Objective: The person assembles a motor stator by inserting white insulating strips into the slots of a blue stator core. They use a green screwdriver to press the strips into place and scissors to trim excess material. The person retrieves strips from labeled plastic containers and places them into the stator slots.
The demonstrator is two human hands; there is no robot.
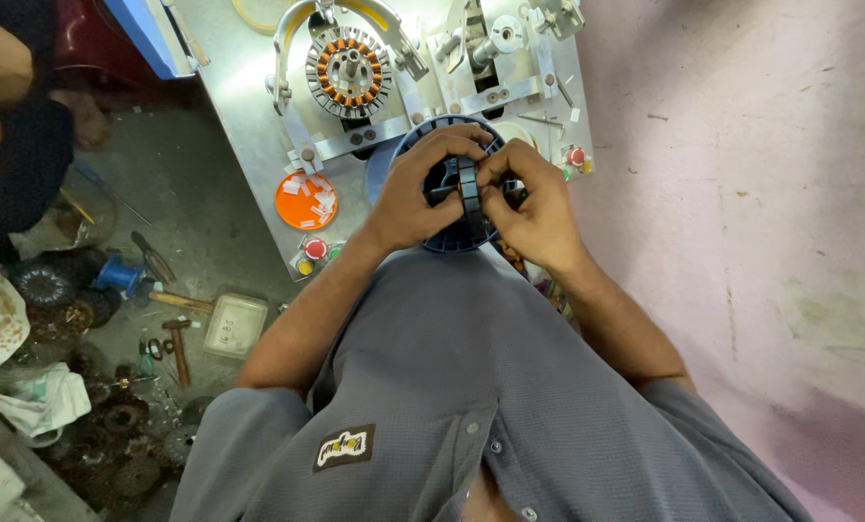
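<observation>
Left hand [415, 188] and right hand [537, 203] both pinch black ring [467, 193] upright over blue round fixture [452, 237] — steadying it from both sides; wound stator [348, 70] mounted far on metal surface [249, 126].

Hemmed in ahead by wound stator [348, 70] and metal clamps [498, 43]; orange dish [307, 200] and red buttons [314, 249] at left; bare wall [742, 145] at right.

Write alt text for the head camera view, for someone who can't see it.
Seen from above, a person's left hand and right hand grip a black ring-shaped part over a dark blue slotted round piece. Behind stands a metal machine plate carrying a copper-wound stator.
</observation>
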